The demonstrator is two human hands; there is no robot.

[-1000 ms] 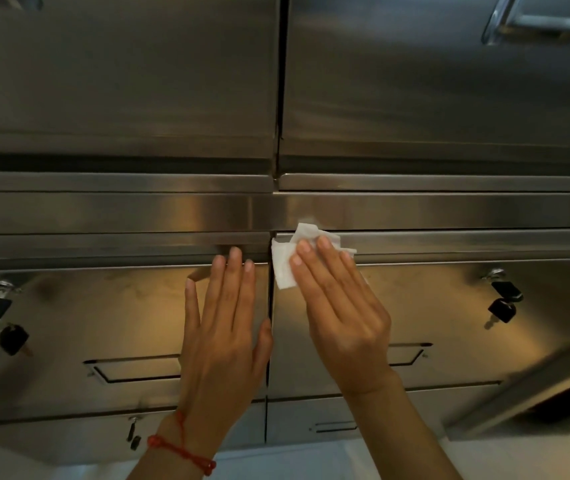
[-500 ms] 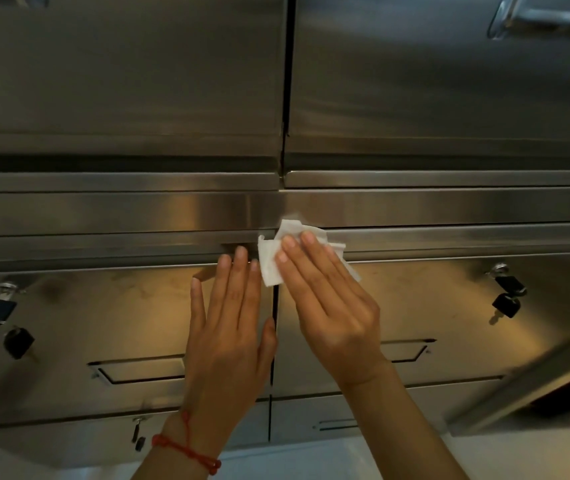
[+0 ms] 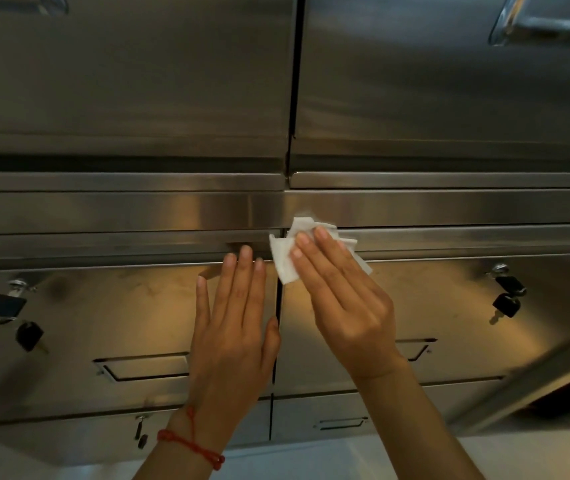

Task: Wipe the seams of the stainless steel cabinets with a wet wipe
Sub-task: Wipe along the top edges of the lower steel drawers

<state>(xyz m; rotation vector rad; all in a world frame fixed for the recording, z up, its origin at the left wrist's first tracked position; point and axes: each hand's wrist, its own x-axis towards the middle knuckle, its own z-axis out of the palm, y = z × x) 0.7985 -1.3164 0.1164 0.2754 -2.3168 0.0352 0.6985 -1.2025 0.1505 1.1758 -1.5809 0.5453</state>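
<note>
Stainless steel cabinets (image 3: pixel 120 81) fill the whole view, stacked in rows: two tall upper doors, a horizontal band below them, then two wide doors with recessed pulls, and smaller fronts at the bottom. A dark vertical seam (image 3: pixel 278 306) runs down the middle between the left and right units, and horizontal seams cross it above and below the band. Judging by where the work sits, the wiping is at the junction where the vertical seam meets the ledge over the middle doors; the seam stretch below the hands, the long horizontal seams running out to either side and the upper vertical seam (image 3: pixel 294 81) show no sign either way of having been cleaned, so I cannot tell how much is done. Much seam length lies away from the wipe, so the task seems far from finished.

The left hand (image 3: pixel 235 334) lies flat, fingers straight, against the left middle door just beside the seam, apparently bracing. The right hand (image 3: pixel 342 303) presses the wet wipe (image 3: pixel 285 254) with straight fingers onto the top of the vertical seam, the crumpled white sheet spreading across both door edges and up to the ledge. Black padlocks (image 3: pixel 1 308) hang at the far left and far right.
</note>
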